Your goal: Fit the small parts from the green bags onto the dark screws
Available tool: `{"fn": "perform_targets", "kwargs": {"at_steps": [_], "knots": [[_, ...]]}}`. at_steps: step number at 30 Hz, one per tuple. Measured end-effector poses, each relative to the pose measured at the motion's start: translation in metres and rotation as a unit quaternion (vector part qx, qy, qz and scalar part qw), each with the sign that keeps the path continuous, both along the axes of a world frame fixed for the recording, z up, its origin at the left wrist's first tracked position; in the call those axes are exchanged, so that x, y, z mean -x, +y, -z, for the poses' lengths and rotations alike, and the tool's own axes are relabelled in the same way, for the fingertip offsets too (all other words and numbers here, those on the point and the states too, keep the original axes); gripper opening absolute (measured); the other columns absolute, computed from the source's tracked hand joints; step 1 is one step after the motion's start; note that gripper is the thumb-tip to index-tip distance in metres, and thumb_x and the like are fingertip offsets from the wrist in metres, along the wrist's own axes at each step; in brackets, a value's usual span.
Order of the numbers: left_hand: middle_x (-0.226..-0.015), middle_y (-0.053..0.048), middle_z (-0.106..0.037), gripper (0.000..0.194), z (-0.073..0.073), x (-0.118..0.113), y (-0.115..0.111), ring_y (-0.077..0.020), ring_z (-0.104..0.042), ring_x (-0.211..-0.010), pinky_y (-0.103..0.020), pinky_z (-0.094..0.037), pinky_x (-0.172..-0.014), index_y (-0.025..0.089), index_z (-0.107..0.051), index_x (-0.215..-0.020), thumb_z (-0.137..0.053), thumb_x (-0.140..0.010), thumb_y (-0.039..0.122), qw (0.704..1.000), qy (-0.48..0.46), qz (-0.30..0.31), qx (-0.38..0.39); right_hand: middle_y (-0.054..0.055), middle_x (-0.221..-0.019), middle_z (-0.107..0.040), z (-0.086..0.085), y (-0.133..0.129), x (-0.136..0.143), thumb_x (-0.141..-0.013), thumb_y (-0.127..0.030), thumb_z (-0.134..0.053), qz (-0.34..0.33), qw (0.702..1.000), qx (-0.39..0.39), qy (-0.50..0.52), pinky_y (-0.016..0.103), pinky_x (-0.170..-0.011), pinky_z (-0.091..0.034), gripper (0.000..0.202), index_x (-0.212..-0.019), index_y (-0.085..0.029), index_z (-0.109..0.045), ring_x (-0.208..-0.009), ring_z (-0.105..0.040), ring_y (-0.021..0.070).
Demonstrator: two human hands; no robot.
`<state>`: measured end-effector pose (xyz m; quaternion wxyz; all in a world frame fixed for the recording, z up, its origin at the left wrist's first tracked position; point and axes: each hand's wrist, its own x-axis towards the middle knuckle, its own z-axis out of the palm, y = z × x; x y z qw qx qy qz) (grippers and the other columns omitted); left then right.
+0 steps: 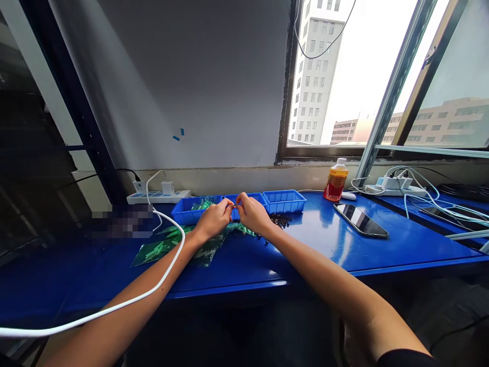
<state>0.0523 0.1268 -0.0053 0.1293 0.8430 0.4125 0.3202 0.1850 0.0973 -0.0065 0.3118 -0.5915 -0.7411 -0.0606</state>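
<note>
Here, left hand and right hand meet fingertip to fingertip, pinching a tiny dark piece between them, above the blue counter. Blue bins just behind; green bags near left wrist; black screws by right.

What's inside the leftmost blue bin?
Some green plastic shows in the leftmost blue bin. Whatever lies beneath it is covered, and the left hand hides the near right corner.
</note>
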Motion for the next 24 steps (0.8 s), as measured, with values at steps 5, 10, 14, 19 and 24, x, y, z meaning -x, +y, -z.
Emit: {"fn": "perform_targets", "kwargs": {"at_steps": [5,10,14,19,24], "knots": [[-0.061,-0.002,-0.064,0.028,-0.0002,0.0004,0.0005,-0.0198,-0.061,-0.060,-0.027,-0.041,-0.059,0.019,-0.056,-0.084,-0.030,-0.085,0.030,1.000,0.000,-0.002,-0.005,0.006,-0.096,-0.065,-0.0012,-0.0006,0.0004,-0.086,-0.011,-0.037,0.005,1.000,0.006,-0.001,0.026,-0.070,-0.037,0.018,-0.098,-0.018,-0.049,-0.089,-0.058,0.0179],[-0.061,-0.002,-0.064,0.030,0.0002,0.0008,0.0012,-0.0199,-0.061,-0.061,-0.027,-0.041,-0.058,0.018,-0.056,-0.095,-0.032,-0.085,0.031,1.000,-0.005,-0.001,-0.001,0.006,-0.097,-0.065,-0.0027,-0.0021,0.0005,-0.087,-0.015,-0.038,0.010,1.000,0.008,0.000,0.026,-0.070,-0.037,0.016,-0.098,-0.018,-0.049,-0.090,-0.058,0.0179],[-0.061,-0.001,-0.064,0.030,0.0001,0.0005,0.0007,-0.0190,-0.062,-0.061,-0.026,-0.041,-0.057,0.019,-0.055,-0.104,-0.034,-0.084,0.027,1.000,-0.009,0.002,0.000,0.006,-0.096,-0.065,-0.0024,-0.0014,0.0006,-0.089,-0.017,-0.037,0.014,1.000,0.007,-0.001,0.025,-0.067,-0.036,0.015,-0.097,-0.019,-0.049,-0.090,-0.058,0.0179],[-0.060,0.000,-0.064,0.029,-0.0001,0.0003,0.0004,-0.0186,-0.061,-0.058,-0.025,-0.041,-0.054,0.019,-0.055,-0.104,-0.037,-0.083,0.029,1.000,-0.005,0.002,-0.001,0.006,-0.095,-0.066,-0.0026,-0.0012,0.0013,-0.090,-0.017,-0.036,0.020,1.000,0.009,-0.004,0.025,-0.065,-0.035,0.015,-0.092,-0.019,-0.051,-0.088,-0.058,0.0177],[-0.062,-0.001,-0.065,0.028,0.0000,0.0011,0.0011,-0.0189,-0.061,-0.059,-0.026,-0.040,-0.055,0.020,-0.058,-0.100,-0.038,-0.082,0.030,1.000,0.012,0.002,-0.009,0.006,-0.093,-0.066,-0.0045,-0.0028,0.0020,-0.090,-0.018,-0.036,0.025,1.000,0.012,-0.005,0.024,-0.064,-0.034,0.019,-0.083,-0.019,-0.054,-0.087,-0.058,0.0171]]}}
